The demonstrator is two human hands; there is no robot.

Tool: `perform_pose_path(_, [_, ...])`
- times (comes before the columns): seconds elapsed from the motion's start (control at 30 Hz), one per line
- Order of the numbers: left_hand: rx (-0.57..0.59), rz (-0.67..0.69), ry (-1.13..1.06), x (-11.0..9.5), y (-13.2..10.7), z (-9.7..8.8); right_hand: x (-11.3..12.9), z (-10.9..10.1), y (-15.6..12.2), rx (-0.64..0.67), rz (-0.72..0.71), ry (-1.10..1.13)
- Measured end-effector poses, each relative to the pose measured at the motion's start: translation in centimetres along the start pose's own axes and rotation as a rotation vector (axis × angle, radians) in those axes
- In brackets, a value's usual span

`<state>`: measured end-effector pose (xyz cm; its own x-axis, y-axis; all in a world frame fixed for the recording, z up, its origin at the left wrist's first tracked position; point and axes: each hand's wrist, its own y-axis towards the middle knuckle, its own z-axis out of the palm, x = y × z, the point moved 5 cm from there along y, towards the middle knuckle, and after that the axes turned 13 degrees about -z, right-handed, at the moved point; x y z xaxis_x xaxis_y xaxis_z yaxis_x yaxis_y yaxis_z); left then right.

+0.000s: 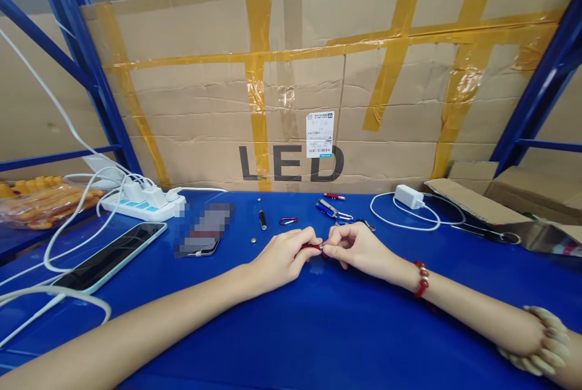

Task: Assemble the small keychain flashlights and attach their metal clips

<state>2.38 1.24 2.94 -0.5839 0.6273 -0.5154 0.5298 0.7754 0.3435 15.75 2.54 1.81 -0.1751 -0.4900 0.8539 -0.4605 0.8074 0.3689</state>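
The head camera looks down on a blue table set inside a blue steel frame. Flattened cardboard, patched with yellow tape and printed "LED", closes off the back, and a white label is stuck over the last letter.

At the left of the table lie a white power strip with plugs in it, loose white cables, a phone face up and a clear bag of orange snacks. A blurred patch hides something near the middle. Beyond the hands are a black torch, a red carabiner, blue torches and a small red stick. To the right lie a white charger with its coiled lead, scissors and an open box.

Both forearms rest on the table and meet at its centre. The left hand is clenched round a small red torch, which is mostly covered by the fingers. The right hand, with a red bead bracelet at its wrist, pinches the torch's silvery end between thumb and fingertips. The torch sits between the two hands, low over the table; whether it touches the surface cannot be told. Its long axis runs level from left to right across the picture, with the silvery end pointing towards the right hand and the red body running into the left fist.
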Motion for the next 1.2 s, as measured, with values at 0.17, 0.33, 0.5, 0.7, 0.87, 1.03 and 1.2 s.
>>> perform_pose_path(0.17, [-0.075,0.004,0.039,0.1,0.0,-0.1,0.1,0.0,0.0,-0.021,0.074,0.011])
perform_pose_path(0.33, [-0.136,-0.008,0.078,0.1,0.0,-0.2,0.4,0.0,0.0,-0.039,0.123,0.022])
perform_pose_path(0.5, [-0.111,-0.016,0.073,-0.1,-0.1,-0.3,0.0,-0.1,0.0,-0.043,0.154,0.017])
perform_pose_path(0.7, [-0.071,-0.061,0.142,0.0,0.1,-0.2,-0.2,-0.1,0.1,-0.051,0.159,0.020])
perform_pose_path(0.87, [-0.074,-0.032,0.154,-0.2,0.2,-0.2,-0.8,-0.2,0.1,-0.039,0.154,0.025])
perform_pose_path(1.03, [-0.111,-0.039,0.180,-0.3,0.0,-0.2,-1.0,-0.1,0.2,-0.026,0.155,0.046])
perform_pose_path(1.2, [-0.117,-0.075,0.209,-0.2,0.0,-0.4,-0.8,0.0,0.4,-0.020,0.140,0.046])
